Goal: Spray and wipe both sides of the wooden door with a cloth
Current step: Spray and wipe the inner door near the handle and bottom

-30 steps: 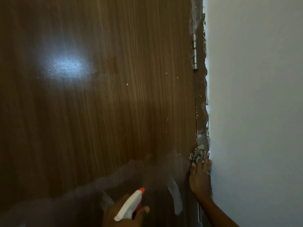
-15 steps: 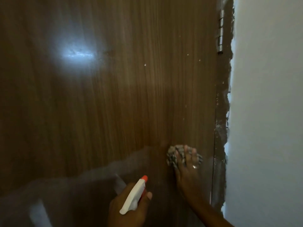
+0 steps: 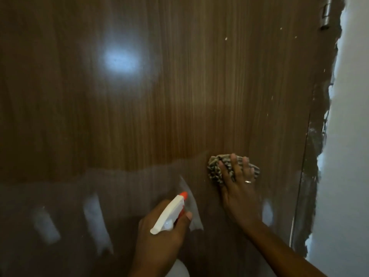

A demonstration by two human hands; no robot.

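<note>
The brown wooden door (image 3: 139, 116) fills most of the view, glossy, with a light glare at upper left and small white specks. My right hand (image 3: 237, 188) presses a bunched grey patterned cloth (image 3: 214, 170) flat against the door at lower right; a ring shows on one finger. Below and to the left, my left hand (image 3: 159, 236) grips a white spray bottle (image 3: 169, 212) with an orange nozzle that points up at the door. The lower band of the door looks duller and streaked.
The door frame (image 3: 315, 156) runs down the right side with rough paint edges, and a metal hinge (image 3: 325, 15) sits at top right. A white wall (image 3: 349, 136) lies beyond the frame.
My right hand has slid the cloth leftward from the hinge edge onto the door face. The view has shifted left and the spray bottle stays low in my left hand.
</note>
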